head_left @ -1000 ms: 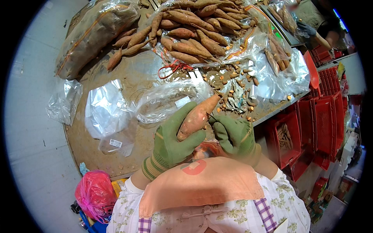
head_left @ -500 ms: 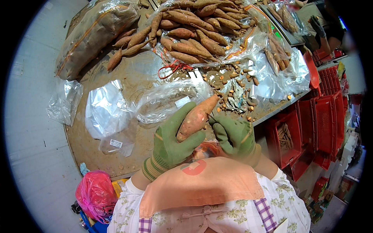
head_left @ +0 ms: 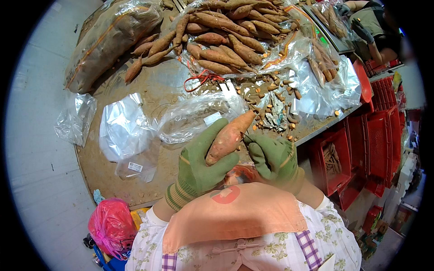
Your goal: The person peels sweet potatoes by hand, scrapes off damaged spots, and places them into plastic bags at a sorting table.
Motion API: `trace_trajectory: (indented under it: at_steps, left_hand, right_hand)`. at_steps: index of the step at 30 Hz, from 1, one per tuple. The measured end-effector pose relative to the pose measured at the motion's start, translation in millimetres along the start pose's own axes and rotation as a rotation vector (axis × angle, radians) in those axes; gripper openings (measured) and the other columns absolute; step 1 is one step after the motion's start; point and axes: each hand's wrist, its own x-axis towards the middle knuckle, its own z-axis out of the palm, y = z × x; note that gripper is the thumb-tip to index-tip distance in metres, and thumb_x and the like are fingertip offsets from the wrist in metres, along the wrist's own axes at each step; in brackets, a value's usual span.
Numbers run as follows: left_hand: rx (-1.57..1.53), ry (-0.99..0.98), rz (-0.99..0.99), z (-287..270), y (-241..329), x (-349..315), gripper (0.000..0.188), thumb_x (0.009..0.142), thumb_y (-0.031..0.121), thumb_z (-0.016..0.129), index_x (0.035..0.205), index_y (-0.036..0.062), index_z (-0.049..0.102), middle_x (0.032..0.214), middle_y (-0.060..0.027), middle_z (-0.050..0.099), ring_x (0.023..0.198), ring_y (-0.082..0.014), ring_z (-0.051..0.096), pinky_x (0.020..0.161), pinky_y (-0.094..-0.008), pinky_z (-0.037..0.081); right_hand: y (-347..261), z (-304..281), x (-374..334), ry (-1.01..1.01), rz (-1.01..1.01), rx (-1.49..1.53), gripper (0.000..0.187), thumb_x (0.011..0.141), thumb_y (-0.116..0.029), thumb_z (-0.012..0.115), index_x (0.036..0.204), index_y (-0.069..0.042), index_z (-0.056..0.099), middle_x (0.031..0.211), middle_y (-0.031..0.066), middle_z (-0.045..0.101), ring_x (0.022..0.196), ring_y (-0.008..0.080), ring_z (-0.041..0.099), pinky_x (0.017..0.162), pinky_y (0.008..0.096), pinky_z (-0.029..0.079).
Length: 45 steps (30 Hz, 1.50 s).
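Note:
A large sweet potato [head_left: 229, 139] lies tilted in my left hand [head_left: 199, 160], its tapered end pointing away from me to the right. A green knitted glove covers that hand, with the fingers wrapped along the root's left side and the thumb under its lower end. My right hand [head_left: 272, 158], gloved the same way, is curled closed just right of the sweet potato. A thin dark tip shows at its fingertips, close to the root's side; the rest of what it holds is hidden. Beyond both hands lies a clear plastic bag [head_left: 181, 121] with a white label.
Sweet potatoes [head_left: 226, 40] are heaped at the table's far side, beside a full plastic sack [head_left: 113, 43]. Cut ends [head_left: 271, 86] litter the table [head_left: 108, 180]. Clear bags [head_left: 124, 124] lie left. Red crates [head_left: 332, 165] stand right; a co-worker's gloved hand [head_left: 361, 30] shows far right.
My hands and the sweet potato have hardly moved. At the far right, the co-worker has shifted, and a second gloved hand now shows near the bagged sweet potatoes.

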Motion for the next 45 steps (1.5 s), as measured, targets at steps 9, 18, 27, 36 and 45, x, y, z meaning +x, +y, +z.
trace_trajectory:
  at_steps: [9, 18, 27, 36, 45]
  left_hand:
    - [0.014, 0.004, -0.001, -0.9, 3.6, 0.3, 0.068, 0.077, 0.020, 0.077, 0.139, -0.0009, 0.056, 0.112, -0.0208, 0.072, 0.102, -0.0307, 0.072, 0.089, -0.0396, 0.055]
    - [0.001, -0.004, -0.020, -1.1, 6.2, 0.7, 0.067, 0.077, 0.020, 0.077, 0.138, -0.0011, 0.057, 0.111, -0.0210, 0.072, 0.101, -0.0308, 0.072, 0.089, -0.0396, 0.055]
    - [0.002, 0.016, -0.012, 1.8, 2.6, 0.5, 0.066, 0.077, 0.020, 0.077, 0.137, -0.0013, 0.057, 0.110, -0.0213, 0.072, 0.101, -0.0302, 0.072, 0.088, -0.0396, 0.055]
    - [0.013, 0.025, 0.015, 1.9, 1.8, -0.1, 0.066, 0.077, 0.020, 0.076, 0.137, -0.0019, 0.057, 0.111, -0.0213, 0.071, 0.101, -0.0303, 0.072, 0.088, -0.0399, 0.055]
    - [0.005, 0.024, 0.011, 2.7, 3.4, -0.2, 0.065, 0.078, 0.020, 0.076, 0.136, -0.0016, 0.057, 0.110, -0.0207, 0.072, 0.101, -0.0301, 0.072, 0.087, -0.0397, 0.055]
  right_hand:
    - [-1.2, -1.6, 1.2, -0.013, 0.012, 0.042, 0.018, 0.083, -0.016, 0.067, 0.099, -0.010, 0.061, 0.077, 0.0115, 0.062, 0.066, 0.0351, 0.062, 0.056, 0.0430, 0.048]
    - [2.4, 0.3, -1.7, -0.060, 0.020, 0.033, 0.020, 0.081, -0.016, 0.067, 0.100, -0.010, 0.061, 0.079, 0.0111, 0.061, 0.067, 0.0347, 0.062, 0.056, 0.0436, 0.048]
    - [6.0, 0.5, -2.1, -0.064, -0.003, 0.013, 0.022, 0.081, -0.016, 0.068, 0.100, -0.009, 0.061, 0.082, 0.0118, 0.063, 0.068, 0.0350, 0.063, 0.056, 0.0429, 0.048]
    - [3.8, -2.0, -1.5, -0.099, -0.019, -0.011, 0.020, 0.081, -0.014, 0.066, 0.099, -0.010, 0.060, 0.081, 0.0111, 0.062, 0.067, 0.0347, 0.062, 0.056, 0.0428, 0.047]
    - [2.2, -0.2, -0.6, -0.041, -0.002, 0.057, 0.018, 0.082, -0.015, 0.066, 0.098, -0.010, 0.058, 0.076, 0.0116, 0.061, 0.065, 0.0356, 0.062, 0.056, 0.0437, 0.047]
